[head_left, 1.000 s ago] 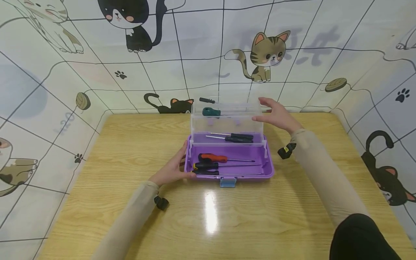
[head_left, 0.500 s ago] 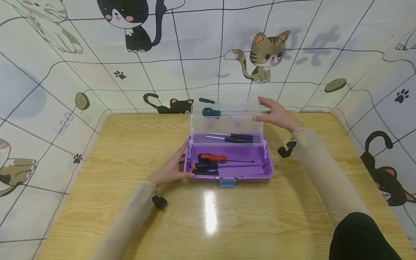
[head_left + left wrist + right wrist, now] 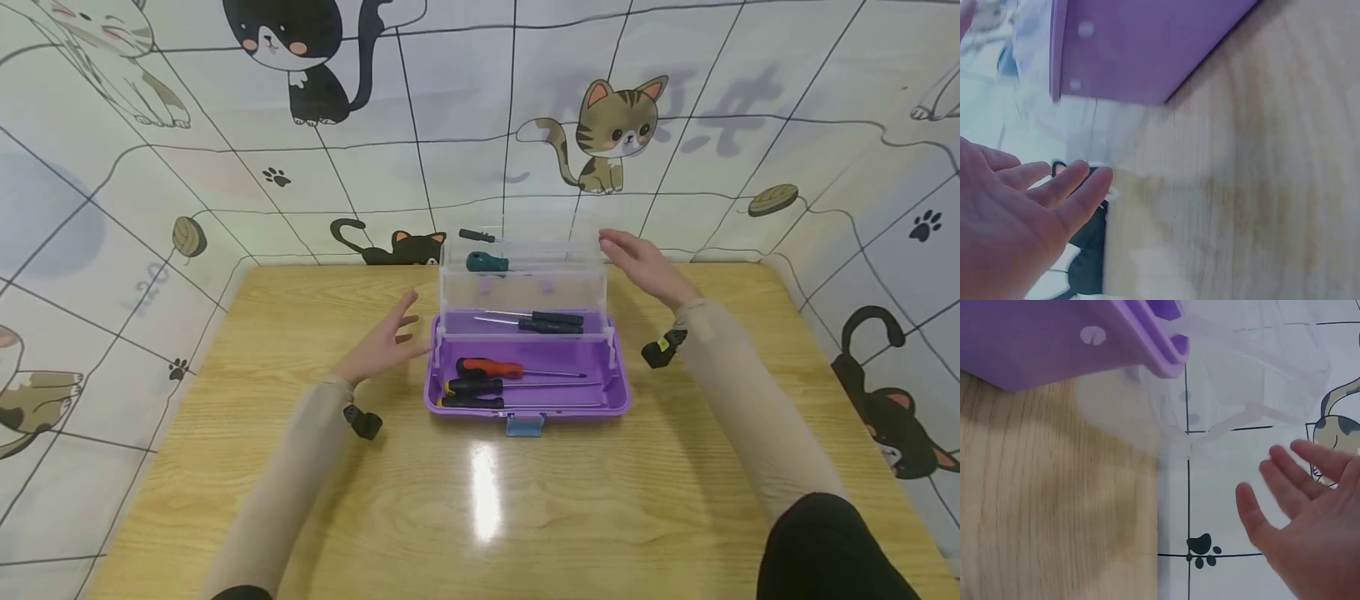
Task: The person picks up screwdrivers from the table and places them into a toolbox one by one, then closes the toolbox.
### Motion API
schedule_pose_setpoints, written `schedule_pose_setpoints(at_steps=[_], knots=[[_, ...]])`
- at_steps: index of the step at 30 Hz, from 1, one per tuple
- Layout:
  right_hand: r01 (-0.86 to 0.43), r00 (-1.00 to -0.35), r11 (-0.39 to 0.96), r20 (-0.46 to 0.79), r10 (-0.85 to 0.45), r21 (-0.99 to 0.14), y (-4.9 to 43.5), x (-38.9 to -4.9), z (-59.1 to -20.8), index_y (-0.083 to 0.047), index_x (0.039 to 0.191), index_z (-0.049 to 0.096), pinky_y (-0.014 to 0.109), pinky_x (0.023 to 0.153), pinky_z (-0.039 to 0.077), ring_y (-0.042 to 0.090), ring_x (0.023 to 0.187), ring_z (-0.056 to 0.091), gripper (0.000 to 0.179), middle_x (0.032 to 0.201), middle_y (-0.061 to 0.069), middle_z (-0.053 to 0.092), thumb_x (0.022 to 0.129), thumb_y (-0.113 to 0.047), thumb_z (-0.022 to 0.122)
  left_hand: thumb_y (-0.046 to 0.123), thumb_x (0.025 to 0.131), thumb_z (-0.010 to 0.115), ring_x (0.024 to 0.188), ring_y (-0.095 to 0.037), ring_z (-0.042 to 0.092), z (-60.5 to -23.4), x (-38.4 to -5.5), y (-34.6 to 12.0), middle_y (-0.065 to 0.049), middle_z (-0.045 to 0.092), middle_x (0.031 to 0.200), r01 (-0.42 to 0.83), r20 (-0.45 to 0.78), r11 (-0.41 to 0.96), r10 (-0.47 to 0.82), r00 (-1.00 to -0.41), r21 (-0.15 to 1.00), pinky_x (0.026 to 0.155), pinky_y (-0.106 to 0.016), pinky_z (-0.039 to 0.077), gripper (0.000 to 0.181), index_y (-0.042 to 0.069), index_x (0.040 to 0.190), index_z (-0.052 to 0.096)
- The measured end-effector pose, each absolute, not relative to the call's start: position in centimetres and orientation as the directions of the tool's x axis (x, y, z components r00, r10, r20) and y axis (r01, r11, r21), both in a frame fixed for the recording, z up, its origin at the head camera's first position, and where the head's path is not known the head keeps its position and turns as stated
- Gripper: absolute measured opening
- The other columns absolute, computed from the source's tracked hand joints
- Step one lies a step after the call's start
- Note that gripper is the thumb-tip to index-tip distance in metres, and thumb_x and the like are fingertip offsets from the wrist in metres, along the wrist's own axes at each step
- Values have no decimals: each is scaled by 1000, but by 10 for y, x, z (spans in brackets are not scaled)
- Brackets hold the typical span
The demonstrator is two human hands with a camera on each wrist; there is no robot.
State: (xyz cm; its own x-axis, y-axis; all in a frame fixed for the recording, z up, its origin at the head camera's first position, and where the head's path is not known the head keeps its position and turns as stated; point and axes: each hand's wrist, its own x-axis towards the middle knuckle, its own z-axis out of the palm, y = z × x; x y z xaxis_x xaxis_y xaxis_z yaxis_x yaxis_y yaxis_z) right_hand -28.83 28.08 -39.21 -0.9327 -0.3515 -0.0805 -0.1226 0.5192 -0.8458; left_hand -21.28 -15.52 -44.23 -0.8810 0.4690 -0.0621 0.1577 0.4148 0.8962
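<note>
A purple toolbox [image 3: 606, 358] stands raised-lidded on the table, its clear plastic tray [image 3: 465, 292] lifted up and back. Inside the base lie a red-and-black screwdriver [image 3: 491, 367], a black-and-yellow one [image 3: 476, 387] and another dark-handled screwdriver [image 3: 472, 402] along the front. Higher up sit two black screwdrivers [image 3: 551, 327], a teal-handled screwdriver [image 3: 486, 262] and a small black-handled tool [image 3: 476, 236]. My left hand [image 3: 382, 343] is spread just left of the box, holding nothing. Beside the tray's upper right corner, my right hand [image 3: 647, 265] has relaxed fingers and grips nothing.
A blue latch [image 3: 525, 426] hangs from the toolbox's front edge. Beneath is a wooden table [image 3: 315, 333], bounded at the back and sides by cat-patterned sheeting [image 3: 450, 108]. Dark wrist cameras [image 3: 660, 348] sit on both sleeves.
My left hand has come off the toolbox's left front corner and moved up and left, fingers spread. The right thumb and fingers have drawn back from the clear tray. The box has stayed put.
</note>
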Motion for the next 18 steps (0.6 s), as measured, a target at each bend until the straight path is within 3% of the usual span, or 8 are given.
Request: schedule_pose_setpoints(at_steps=[6, 11, 18], knots=[[10, -922, 467, -189, -339, -884, 284, -288, -407, 5, 151, 15, 53, 112, 20, 35, 143, 16, 81, 156, 23, 18, 101, -58, 17, 42, 91, 66, 141, -30, 26, -448, -234, -149, -6, 7, 161, 52, -192, 488, 436, -879, 871, 108, -46, 33, 96, 15, 156, 2], [93, -881, 392, -259, -396, -915, 282, -287, -423, 1, 153, 11, 55, 112, 19, 36, 144, 11, 81, 158, 21, 9, 99, -60, 12, 44, 92, 64, 141, -30, 25, -449, -241, -140, -7, 5, 161, 43, -213, 477, 468, -858, 878, 109, -47, 31, 95, 10, 156, 2], [130, -873, 334, -268, -409, -934, 280, -287, -429, -2, 154, 12, 57, 111, 19, 37, 143, 11, 85, 157, 22, 12, 97, -64, 10, 45, 91, 65, 142, -29, 24, -449, -242, -134, -6, 3, 161, 36, -208, 460, 467, -860, 887, 109, -47, 30, 99, 11, 156, -2]])
